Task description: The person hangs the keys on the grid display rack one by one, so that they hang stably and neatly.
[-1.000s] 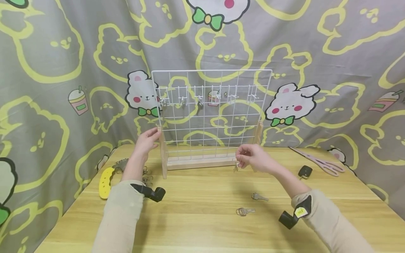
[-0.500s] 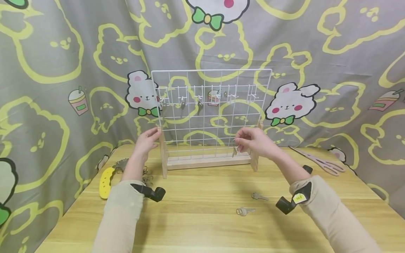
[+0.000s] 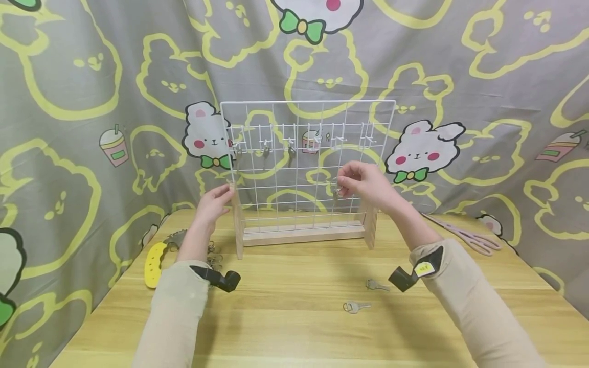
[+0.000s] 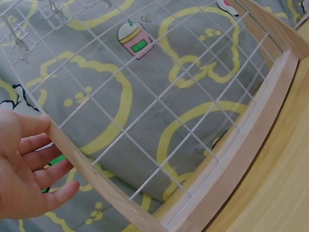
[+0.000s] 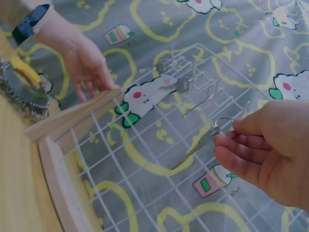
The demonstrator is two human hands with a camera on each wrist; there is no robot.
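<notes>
My right hand [image 3: 365, 186] pinches a key ring [image 5: 223, 121] between thumb and fingers, and a key [image 5: 195, 149] dangles from it. That hand is in front of the white wire grid rack [image 3: 294, 187], below its row of hooks [image 3: 338, 141]. Keys [image 5: 182, 84] hang on the hooks at the rack's left side. My left hand [image 3: 212, 205] touches the top of the left wooden post [image 4: 79, 157], the other fingers loose and not curled round it. Two more keys, a nearer key [image 3: 356, 306] and a farther key [image 3: 377, 285], lie on the table.
Purple scissors [image 3: 465, 235] lie at the right rear of the wooden table [image 3: 276, 327]. At the left is a yellow curved object [image 3: 154, 266] beside a dark jagged piece; small metal rings [image 3: 214, 261] lie partly behind my left forearm. A patterned curtain [image 3: 156, 128] hangs behind.
My right hand has risen from near the rack's base to mid-grid, carrying the key on its ring. My left hand has stayed at the post.
</notes>
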